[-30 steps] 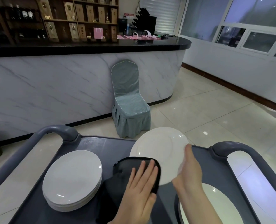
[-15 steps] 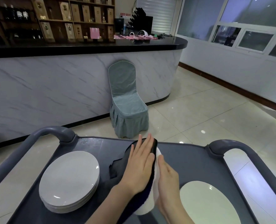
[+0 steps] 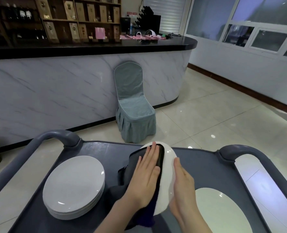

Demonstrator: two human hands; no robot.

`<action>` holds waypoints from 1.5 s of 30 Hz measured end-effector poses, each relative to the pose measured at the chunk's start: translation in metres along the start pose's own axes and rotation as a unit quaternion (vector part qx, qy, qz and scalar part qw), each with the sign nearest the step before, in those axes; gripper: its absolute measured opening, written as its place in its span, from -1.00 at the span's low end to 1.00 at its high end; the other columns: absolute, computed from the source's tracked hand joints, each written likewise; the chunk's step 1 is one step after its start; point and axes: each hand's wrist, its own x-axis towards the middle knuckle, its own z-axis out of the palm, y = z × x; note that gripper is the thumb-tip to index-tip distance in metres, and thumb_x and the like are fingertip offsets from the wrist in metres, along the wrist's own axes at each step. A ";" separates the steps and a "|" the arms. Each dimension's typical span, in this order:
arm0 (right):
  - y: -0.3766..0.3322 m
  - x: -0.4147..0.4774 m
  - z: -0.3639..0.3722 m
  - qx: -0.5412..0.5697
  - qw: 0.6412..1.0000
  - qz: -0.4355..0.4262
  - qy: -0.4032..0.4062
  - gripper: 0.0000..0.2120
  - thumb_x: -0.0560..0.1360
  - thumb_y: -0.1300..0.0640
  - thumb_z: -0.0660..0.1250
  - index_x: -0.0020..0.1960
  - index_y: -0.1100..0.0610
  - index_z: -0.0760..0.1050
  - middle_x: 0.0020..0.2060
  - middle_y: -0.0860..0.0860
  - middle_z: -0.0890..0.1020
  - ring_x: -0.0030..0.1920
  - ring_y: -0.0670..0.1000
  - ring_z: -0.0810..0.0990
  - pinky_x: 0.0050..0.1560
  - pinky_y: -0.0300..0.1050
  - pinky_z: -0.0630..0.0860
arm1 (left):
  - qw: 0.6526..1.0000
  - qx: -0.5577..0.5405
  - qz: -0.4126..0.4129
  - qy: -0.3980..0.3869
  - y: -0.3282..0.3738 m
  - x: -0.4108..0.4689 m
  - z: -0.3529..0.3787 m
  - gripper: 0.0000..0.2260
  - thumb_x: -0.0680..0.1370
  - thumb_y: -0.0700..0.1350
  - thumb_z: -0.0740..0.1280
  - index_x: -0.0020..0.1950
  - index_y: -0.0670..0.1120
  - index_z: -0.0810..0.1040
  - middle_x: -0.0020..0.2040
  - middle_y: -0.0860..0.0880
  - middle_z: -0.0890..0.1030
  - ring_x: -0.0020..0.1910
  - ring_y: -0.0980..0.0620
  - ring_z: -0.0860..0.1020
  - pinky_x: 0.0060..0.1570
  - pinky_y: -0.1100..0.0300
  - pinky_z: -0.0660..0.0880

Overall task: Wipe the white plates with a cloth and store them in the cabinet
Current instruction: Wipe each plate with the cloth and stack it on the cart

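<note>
Left hand: my left hand (image 3: 146,174) lies flat with straight fingers and presses the cloth (image 3: 130,166) against the plate; nothing is curled round anything.
Right hand: my right hand (image 3: 183,184) is flat too, its palm and fingers backing the plate's far face.
Plate: the white plate (image 3: 167,165) stands nearly on edge, sandwiched between my two palms above the cart (image 3: 200,167).
Cloth: dark and bunched, it sits under my left palm and trails down toward my wrist.
Step in hand: wiping this face, I judge; storing is not yet begun.
Doing it well: keep both palms pushing evenly toward each other, since only that squeeze holds the plate. Sweep the cloth out to the rim, then turn the plate for its other face.
Risk: glazed ware between flat hands may slip downward if my pressure eases.
Off my left hand: a stack of plates (image 3: 73,184) sits on the cart.
Below my right wrist: a single plate (image 3: 220,211) lies flat.
Cabinet: not in view.
</note>
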 end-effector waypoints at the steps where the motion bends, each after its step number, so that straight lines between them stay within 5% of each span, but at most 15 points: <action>1: -0.003 0.002 -0.001 0.006 1.000 -0.005 0.006 -0.67 0.62 -0.05 0.25 -0.04 0.16 0.68 -0.16 0.10 0.75 -0.19 0.05 0.73 -0.22 -0.08 0.60 | 1.000 0.011 -0.007 0.002 -0.003 -0.001 -0.001 -0.52 0.64 -0.02 -0.10 0.54 0.17 -0.18 0.55 0.29 -0.22 0.52 0.31 -0.24 0.50 0.19 -0.29; 6: -0.015 0.010 -0.012 0.035 0.998 -0.034 0.042 -0.64 0.59 -0.10 0.29 -0.17 0.15 0.64 -0.31 -0.01 0.69 -0.35 -0.06 0.65 -0.29 -0.14 0.55 | 0.998 0.030 -0.049 -0.016 -0.018 -0.032 0.006 -0.53 0.69 -0.12 -0.04 0.55 0.14 -0.13 0.56 0.28 -0.16 0.52 0.31 -0.25 0.53 0.01 -0.25; 12: 0.012 0.001 -0.009 0.026 0.999 0.017 0.038 -0.65 0.62 -0.04 0.27 -0.07 0.21 0.66 -0.21 0.08 0.74 -0.27 0.00 0.71 -0.24 -0.08 0.55 | 0.997 -0.019 0.016 -0.070 -0.006 -0.030 0.016 -0.53 0.68 -0.06 -0.05 0.55 0.19 -0.12 0.56 0.34 -0.13 0.55 0.26 -0.15 0.53 0.15 -0.22; 15: 0.009 0.003 -0.005 0.027 0.999 0.011 0.037 -0.65 0.61 -0.06 0.27 -0.11 0.19 0.66 -0.27 0.06 0.73 -0.31 0.00 0.70 -0.31 -0.12 0.55 | 0.998 -0.038 -0.011 -0.055 -0.018 -0.018 -0.002 -0.53 0.67 -0.06 -0.06 0.56 0.15 -0.10 0.57 0.31 -0.10 0.55 0.28 -0.14 0.55 0.08 -0.17; 19: -0.014 0.015 -0.002 0.041 0.996 -0.027 0.069 -0.63 0.58 -0.10 0.31 -0.26 0.13 0.57 -0.36 0.00 0.60 -0.28 0.03 0.55 -0.16 -0.08 0.48 | 0.997 -0.033 -0.062 -0.038 -0.024 -0.021 -0.006 -0.53 0.66 -0.03 -0.08 0.55 0.16 -0.11 0.56 0.31 -0.13 0.52 0.32 -0.22 0.55 -0.02 -0.20; 25: -0.007 0.015 -0.007 0.030 0.996 -0.024 0.086 -0.64 0.60 -0.09 0.29 -0.24 0.13 0.56 -0.41 -0.04 0.61 -0.38 -0.06 0.58 -0.30 -0.15 0.51 | 0.997 -0.050 0.010 -0.064 0.004 -0.039 0.015 -0.53 0.68 -0.04 -0.03 0.57 0.12 -0.08 0.57 0.32 -0.10 0.55 0.28 -0.14 0.51 0.22 -0.24; 31: 0.009 0.003 -0.003 0.020 0.998 -0.014 0.055 -0.61 0.60 -0.06 0.28 -0.31 0.13 0.53 -0.46 -0.01 0.54 -0.47 -0.08 0.51 -0.34 -0.14 0.43 | 0.996 0.008 -0.071 -0.063 -0.022 -0.014 -0.005 -0.54 0.71 -0.04 -0.05 0.56 0.16 -0.17 0.55 0.31 -0.18 0.51 0.35 -0.20 0.53 0.09 -0.24; 34: 0.003 0.004 -0.005 -0.075 0.991 -0.101 0.049 -0.54 0.62 -0.06 0.25 -0.44 0.01 0.41 -0.50 -0.11 0.40 -0.46 -0.11 0.34 -0.33 -0.15 0.30 | 0.986 0.016 -0.147 -0.079 -0.047 -0.020 -0.013 -0.53 0.71 -0.03 0.00 0.60 0.09 -0.04 0.59 0.21 0.00 0.55 0.24 -0.05 0.52 0.12 -0.10; 37: 0.003 0.004 -0.006 -0.169 0.963 -0.208 0.022 -0.59 0.62 -0.05 0.23 -0.39 -0.06 0.51 -0.48 -0.16 0.50 -0.42 -0.20 0.39 -0.36 -0.34 0.37 | 0.969 -0.057 -0.241 -0.002 -0.053 -0.030 -0.024 -0.64 0.69 -0.06 0.13 0.49 -0.05 0.35 0.51 0.08 0.31 0.50 0.13 0.24 0.39 0.34 0.12; 40: 0.008 -0.001 0.002 -0.250 0.923 -0.287 -0.056 -0.67 0.62 -0.03 0.22 -0.28 -0.19 0.58 -0.37 -0.15 0.60 -0.36 -0.24 0.48 -0.34 -0.42 0.37 | 0.905 -0.257 -0.322 0.110 -0.038 -0.028 -0.045 -0.80 0.66 -0.06 0.20 0.24 0.04 0.53 0.23 0.01 0.61 0.15 0.05 0.61 0.13 0.14 0.51; 42: 0.018 -0.003 0.007 -0.324 0.869 -0.355 -0.117 -0.75 0.63 -0.02 0.23 -0.08 -0.28 0.63 -0.23 -0.15 0.68 -0.24 -0.22 0.59 -0.24 -0.39 0.45 | 0.826 -0.424 -0.347 0.133 -0.025 -0.024 -0.060 -0.82 0.65 0.01 0.20 0.20 0.04 0.52 0.07 -0.06 0.69 -0.01 -0.07 0.69 -0.13 0.03 0.62; 43: 0.024 -0.005 0.009 -0.361 0.832 -0.396 -0.143 -0.79 0.63 0.04 0.26 0.06 -0.16 0.66 -0.16 -0.15 0.71 -0.17 -0.21 0.64 -0.16 -0.35 0.50 | 0.801 -0.469 -0.345 0.138 -0.021 -0.025 -0.068 -0.79 0.63 0.06 0.21 0.19 0.03 0.53 0.03 -0.08 0.71 -0.03 -0.11 0.70 -0.20 0.02 0.63; 45: 0.036 -0.008 0.016 -0.435 0.743 -0.470 -0.196 -0.73 0.54 0.12 0.35 0.21 0.08 0.65 0.02 -0.08 0.73 0.00 -0.12 0.69 -0.01 -0.22 0.59 | 0.790 -0.485 -0.346 0.144 -0.020 -0.030 -0.081 -0.71 0.60 0.12 0.24 0.16 -0.03 0.57 -0.02 -0.11 0.72 -0.06 -0.15 0.70 -0.26 0.06 0.62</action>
